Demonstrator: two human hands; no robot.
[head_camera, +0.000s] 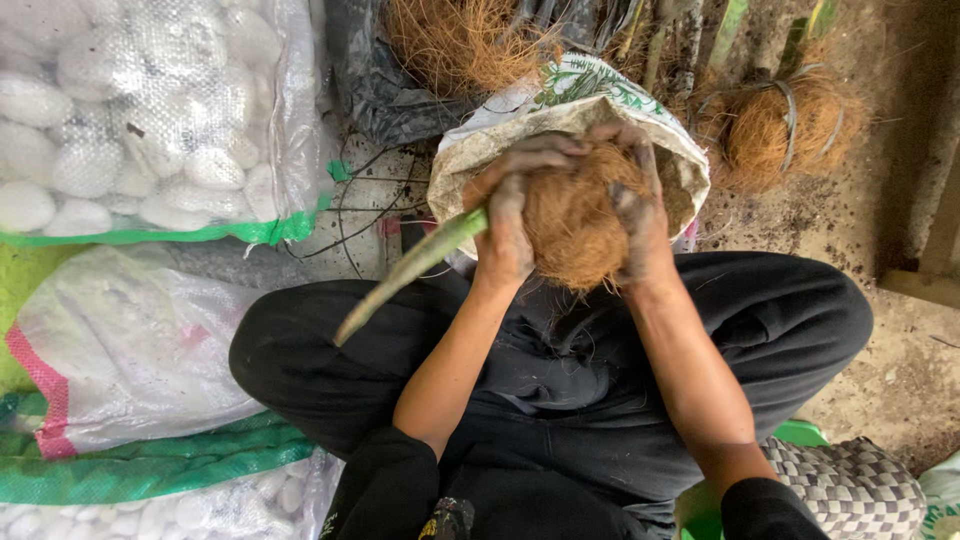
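Observation:
A ball of brown coconut fibre is pressed between both of my soil-smeared hands, held over an open white sack that stands in front of my lap. My left hand wraps its left side and my right hand cups its right side. A long green plant stem sticks out to the lower left from under my left hand. My legs in black trousers are crossed beneath.
Clear bags of white pebbles lie at the left, with more white and green sacks below them. Another bound fibre ball sits on the dirt at upper right. Loose fibre lies behind the sack. A checkered cloth is at lower right.

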